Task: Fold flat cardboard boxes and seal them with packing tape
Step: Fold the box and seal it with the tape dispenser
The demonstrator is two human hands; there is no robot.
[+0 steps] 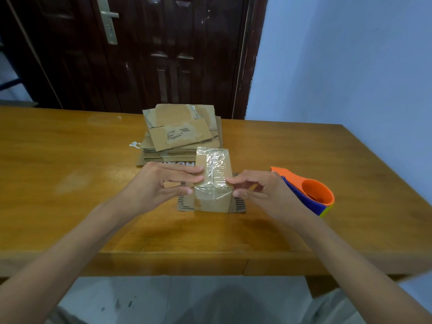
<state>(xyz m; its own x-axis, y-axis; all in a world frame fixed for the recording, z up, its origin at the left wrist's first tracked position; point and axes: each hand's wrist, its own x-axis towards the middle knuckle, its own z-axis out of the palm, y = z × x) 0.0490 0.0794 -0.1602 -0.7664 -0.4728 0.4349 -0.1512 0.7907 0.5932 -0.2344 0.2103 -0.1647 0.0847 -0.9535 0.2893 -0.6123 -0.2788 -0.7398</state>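
While the small cardboard box (214,181) stands near the middle of the table (70,160), wrapped in wrinkled clear tape (216,164), we hold it from both sides. Our left hand (161,183) presses straight fingers to its left face, thumb beneath; our right hand (259,188) pinches its right edge with curled fingertips. Behind it, toward the far edge, lies a stack of flat cardboard boxes (180,134). Toward the right edge rests an orange and blue tape dispenser (308,192).
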